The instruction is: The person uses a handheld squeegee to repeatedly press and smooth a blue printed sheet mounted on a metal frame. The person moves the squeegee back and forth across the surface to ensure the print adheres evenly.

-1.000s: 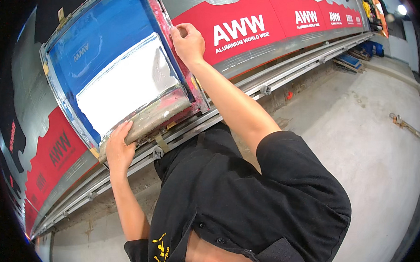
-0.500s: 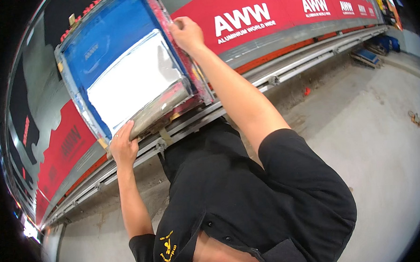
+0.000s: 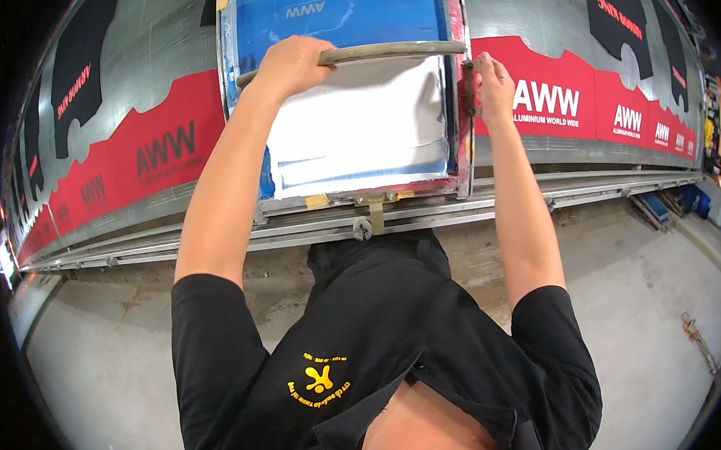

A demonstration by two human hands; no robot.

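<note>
A silk-screen printing frame [image 3: 463, 152] with a blue mesh [image 3: 344, 25] lies on the long printing table in front of me. White ink [image 3: 356, 121] covers the nearer part of its mesh. My left hand [image 3: 291, 67] is closed round the squeegee [image 3: 397, 52], a long greyish bar lying crosswise near the border between the white and the blue. At the frame's right edge, my right hand [image 3: 493, 86] has its fingers closed beside a small dark metal handle [image 3: 469, 89]; it appears to grip that handle, though the fingertips are partly hidden.
Red fabric pieces with white lettering [image 3: 596, 102] run along the table on the right, and one with dark lettering [image 3: 164, 141] lies left. Black pieces [image 3: 77, 84] lie farther back. A metal rail [image 3: 296, 234] edges the table before my body. Blue-topped items [image 3: 657, 208] sit on the floor, right.
The squeegee and my left hand have gone from the frame's near edge to farther up the mesh. My right hand is still at the frame's right side. The view has turned and levelled.
</note>
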